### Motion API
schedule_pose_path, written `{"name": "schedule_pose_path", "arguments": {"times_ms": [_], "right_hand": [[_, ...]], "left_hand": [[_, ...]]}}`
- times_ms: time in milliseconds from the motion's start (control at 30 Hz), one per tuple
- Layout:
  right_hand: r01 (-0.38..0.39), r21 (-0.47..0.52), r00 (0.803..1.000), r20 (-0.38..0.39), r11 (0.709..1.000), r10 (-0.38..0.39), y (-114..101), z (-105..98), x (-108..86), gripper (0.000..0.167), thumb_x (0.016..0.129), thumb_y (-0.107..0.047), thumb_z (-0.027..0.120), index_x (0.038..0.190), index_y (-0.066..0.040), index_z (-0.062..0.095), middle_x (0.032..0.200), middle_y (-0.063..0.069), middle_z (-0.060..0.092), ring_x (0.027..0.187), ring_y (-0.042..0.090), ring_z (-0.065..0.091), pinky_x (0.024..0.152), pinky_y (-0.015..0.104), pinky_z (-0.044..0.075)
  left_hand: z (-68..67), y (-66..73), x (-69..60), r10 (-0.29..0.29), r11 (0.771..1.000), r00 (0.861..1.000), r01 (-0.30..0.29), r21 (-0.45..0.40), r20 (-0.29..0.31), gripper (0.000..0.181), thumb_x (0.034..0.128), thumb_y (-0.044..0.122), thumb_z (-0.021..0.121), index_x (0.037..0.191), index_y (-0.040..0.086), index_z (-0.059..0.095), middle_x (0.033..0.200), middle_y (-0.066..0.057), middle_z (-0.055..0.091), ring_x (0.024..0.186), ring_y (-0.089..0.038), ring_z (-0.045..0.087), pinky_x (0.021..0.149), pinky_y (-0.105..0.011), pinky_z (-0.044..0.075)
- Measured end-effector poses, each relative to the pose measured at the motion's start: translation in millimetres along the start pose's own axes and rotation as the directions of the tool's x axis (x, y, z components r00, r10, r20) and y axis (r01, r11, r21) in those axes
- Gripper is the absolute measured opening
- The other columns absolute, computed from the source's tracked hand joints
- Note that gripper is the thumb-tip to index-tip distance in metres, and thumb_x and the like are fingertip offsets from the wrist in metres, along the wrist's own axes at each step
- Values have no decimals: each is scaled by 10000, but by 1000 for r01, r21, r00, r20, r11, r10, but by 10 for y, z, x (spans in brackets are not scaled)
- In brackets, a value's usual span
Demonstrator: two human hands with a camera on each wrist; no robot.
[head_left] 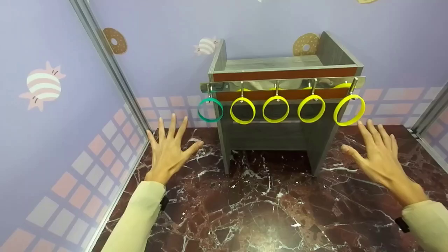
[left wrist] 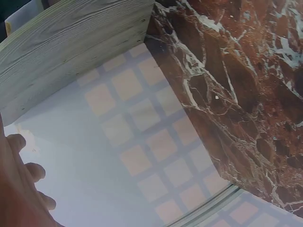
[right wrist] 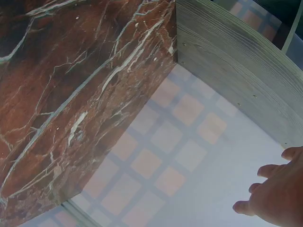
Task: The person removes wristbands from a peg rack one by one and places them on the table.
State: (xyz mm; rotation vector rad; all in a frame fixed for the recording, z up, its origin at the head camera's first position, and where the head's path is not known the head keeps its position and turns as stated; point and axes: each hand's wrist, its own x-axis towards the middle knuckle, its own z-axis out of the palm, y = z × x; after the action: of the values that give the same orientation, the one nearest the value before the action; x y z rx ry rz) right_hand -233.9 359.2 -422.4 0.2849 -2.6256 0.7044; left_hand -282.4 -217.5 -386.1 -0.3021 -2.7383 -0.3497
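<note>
A metal rail (head_left: 252, 85) runs across the front of a grey wooden rack. From its hooks hang a green ring (head_left: 198, 111) at the left end and several yellow rings (head_left: 231, 112) to the right of it. My left hand (head_left: 167, 154) is held left of the rack, fingers spread, touching nothing. On the other side, my right hand (head_left: 381, 161) is also spread and empty, its fingertips just below the rightmost yellow ring in the head view. Part of the left hand (left wrist: 23, 184) and of the right hand (right wrist: 279, 191) shows at the wrist views' edges.
The grey rack (head_left: 224, 140) stands on a dark red marble-patterned surface (head_left: 245, 210), near the back wall. Purple walls (head_left: 168, 42) with candy, doughnut and tile pictures enclose it, with metal strips (head_left: 115, 70) at the corners. The rack's side panel (left wrist: 80, 42) shows in both wrist views.
</note>
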Motion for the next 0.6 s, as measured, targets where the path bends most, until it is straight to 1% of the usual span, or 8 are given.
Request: {"name": "schedule_pose_path", "arguments": {"times_ms": [133,233,300,400,500,600], "right_hand": [[16,58,1000,-15,998,-15,-23,32,5,819,1069,-406,580,1696,-69,175,1732,272,112,1583,508,12,1210,633,-170],[34,143,999,-24,989,-31,-35,55,26,793,1072,-343,589,1695,-67,184,1731,270,119,1586,504,23,1217,619,-164],[38,209,999,-30,977,-32,-44,65,28,777,1071,-304,597,1697,-81,194,1734,260,125,1587,499,35,1224,634,-130],[6,298,1000,-29,955,2,-63,72,24,768,1077,-293,595,1708,-130,189,1744,225,135,1585,496,60,1216,699,-58],[-44,354,998,-19,934,55,-93,83,17,772,1076,-320,602,1712,-167,191,1743,204,163,1569,516,109,1182,773,25],[-85,393,995,-9,916,97,-122,107,15,777,1072,-340,613,1713,-196,199,1738,194,198,1555,528,160,1168,791,87]], "left_hand": [[-34,27,3,-1,1000,999,0,-29,-37,956,957,809,458,1712,303,164,1760,-60,-33,1584,-415,-136,1121,-655,-262],[-72,67,15,-9,997,998,5,-75,-58,959,952,839,412,1710,301,176,1759,-57,1,1592,-400,-113,1132,-631,-265],[-107,104,25,-16,993,998,8,-120,-66,952,955,845,389,1709,303,178,1759,-49,27,1600,-384,-90,1148,-623,-249],[-168,169,51,-26,980,996,7,-201,-90,929,966,831,385,1705,298,200,1757,-45,85,1611,-360,-36,1175,-629,-208],[-228,231,81,-35,962,991,0,-272,-126,903,975,803,412,1699,289,243,1752,-46,153,1617,-344,33,1196,-658,-146],[-273,274,104,-48,944,987,-4,-330,-151,879,980,771,443,1692,283,278,1744,-38,207,1615,-334,106,1212,-678,-84]]}}
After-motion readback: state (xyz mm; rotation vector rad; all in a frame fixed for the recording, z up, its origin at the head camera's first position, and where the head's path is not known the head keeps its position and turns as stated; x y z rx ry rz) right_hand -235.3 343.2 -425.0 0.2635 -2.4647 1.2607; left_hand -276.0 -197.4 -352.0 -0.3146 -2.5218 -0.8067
